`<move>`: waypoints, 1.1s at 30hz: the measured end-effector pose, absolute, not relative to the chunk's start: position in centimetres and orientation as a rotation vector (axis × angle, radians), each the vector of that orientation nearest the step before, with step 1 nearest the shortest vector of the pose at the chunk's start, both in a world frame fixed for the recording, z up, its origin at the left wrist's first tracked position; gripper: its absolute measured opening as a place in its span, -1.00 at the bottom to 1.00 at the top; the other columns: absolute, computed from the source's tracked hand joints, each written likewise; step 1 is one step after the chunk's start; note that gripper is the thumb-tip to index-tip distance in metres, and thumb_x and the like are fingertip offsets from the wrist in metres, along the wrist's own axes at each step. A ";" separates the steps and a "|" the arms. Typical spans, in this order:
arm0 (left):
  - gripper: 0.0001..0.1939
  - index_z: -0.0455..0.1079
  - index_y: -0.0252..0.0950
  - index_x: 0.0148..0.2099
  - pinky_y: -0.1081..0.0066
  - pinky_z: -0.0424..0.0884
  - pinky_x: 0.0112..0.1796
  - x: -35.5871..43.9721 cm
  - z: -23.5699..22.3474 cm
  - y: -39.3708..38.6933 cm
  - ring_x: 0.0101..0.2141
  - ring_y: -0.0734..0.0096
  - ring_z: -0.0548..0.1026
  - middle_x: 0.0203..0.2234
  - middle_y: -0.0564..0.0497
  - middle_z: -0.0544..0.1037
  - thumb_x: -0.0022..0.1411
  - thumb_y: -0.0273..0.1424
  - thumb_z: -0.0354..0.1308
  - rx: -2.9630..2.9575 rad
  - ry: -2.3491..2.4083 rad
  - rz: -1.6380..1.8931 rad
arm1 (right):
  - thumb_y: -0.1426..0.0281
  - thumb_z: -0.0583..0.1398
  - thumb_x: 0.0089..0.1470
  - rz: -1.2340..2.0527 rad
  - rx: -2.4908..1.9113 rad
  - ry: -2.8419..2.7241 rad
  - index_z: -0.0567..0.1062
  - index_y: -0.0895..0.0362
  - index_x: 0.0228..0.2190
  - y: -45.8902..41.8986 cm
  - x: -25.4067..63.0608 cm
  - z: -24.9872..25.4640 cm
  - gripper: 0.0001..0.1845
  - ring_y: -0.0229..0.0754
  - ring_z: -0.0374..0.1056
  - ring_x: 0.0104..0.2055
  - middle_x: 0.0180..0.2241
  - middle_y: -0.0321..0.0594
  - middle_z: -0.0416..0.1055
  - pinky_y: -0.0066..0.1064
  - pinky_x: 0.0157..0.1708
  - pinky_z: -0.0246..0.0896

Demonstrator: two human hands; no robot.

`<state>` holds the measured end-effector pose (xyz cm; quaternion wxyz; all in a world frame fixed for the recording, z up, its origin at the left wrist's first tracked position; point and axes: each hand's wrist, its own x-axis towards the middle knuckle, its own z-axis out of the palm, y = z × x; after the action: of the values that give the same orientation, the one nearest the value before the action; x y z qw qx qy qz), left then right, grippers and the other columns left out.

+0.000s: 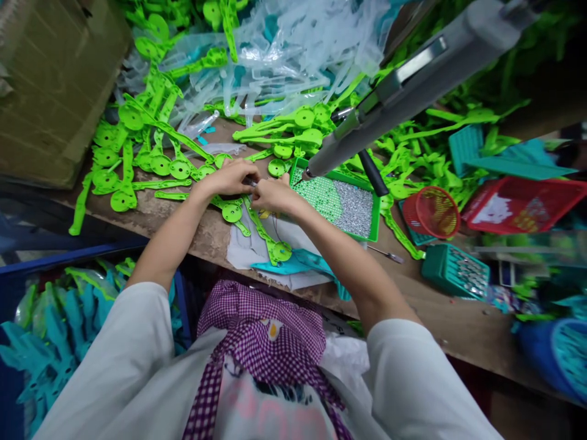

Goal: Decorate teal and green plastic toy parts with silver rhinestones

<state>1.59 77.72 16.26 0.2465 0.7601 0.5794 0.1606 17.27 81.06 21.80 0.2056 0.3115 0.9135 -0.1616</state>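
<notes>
My left hand (236,177) and my right hand (274,194) meet over the near side of the bench, fingers closed. Between their fingertips is something small and partly dark that I cannot make out. Below them a long bright green plastic part with a round end (280,250) lies on a pale cloth (238,247), and another green part (232,212) sits beside my left hand. A teal plastic piece (298,261) rests on the cloth's near edge. Just right of my right hand is a green tray (376,223) of small silver screws or pins, with a perforated plate inside.
A grey electric screwdriver (413,79) hangs over the bench. Green parts (160,164) and clear plastic pieces (293,55) pile up behind. To the right are a red basket (431,211) and a teal box (454,272). A cardboard box (50,91) stands left, above a blue bin (183,305).
</notes>
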 end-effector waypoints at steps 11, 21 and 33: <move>-0.35 0.33 -0.19 0.12 0.14 -0.01 0.13 0.8 17.2 77.1 0.13 0.04 0.24 0.13 -0.09 0.38 0.03 0.00 0.23 2.122 1.358 0.192 | 0.31 0.24 0.07 -0.394 0.866 2.419 0.54 0.22 -0.09 80.4 15.8 22.6 -0.63 0.16 0.36 0.07 -0.07 0.09 0.51 0.00 0.12 -0.06; -0.33 0.34 -0.21 0.05 0.09 -0.07 0.10 1.9 17.7 76.9 0.12 -0.03 0.20 0.16 -0.12 0.32 0.01 0.11 0.20 2.078 1.456 0.114 | 0.24 0.20 0.10 -0.424 1.020 2.574 0.59 0.13 -0.26 80.2 18.5 21.5 -0.74 0.11 0.43 -0.02 -0.16 -0.01 0.57 -0.06 0.03 -0.05; -0.40 0.38 -0.02 0.05 -0.06 -0.09 0.11 3.0 18.0 77.3 0.13 -0.07 0.15 0.11 -0.04 0.31 -0.05 0.02 0.29 2.012 1.550 0.028 | 0.35 0.08 0.20 -0.602 1.171 2.723 0.59 0.09 -0.27 78.8 21.5 21.6 -0.73 -0.01 0.41 -0.19 -0.31 -0.13 0.59 -0.10 -0.04 -0.19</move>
<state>2.96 77.34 17.97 0.2962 0.7567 0.5828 0.0104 21.48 78.81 21.56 0.0583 0.3866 0.8987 -0.1986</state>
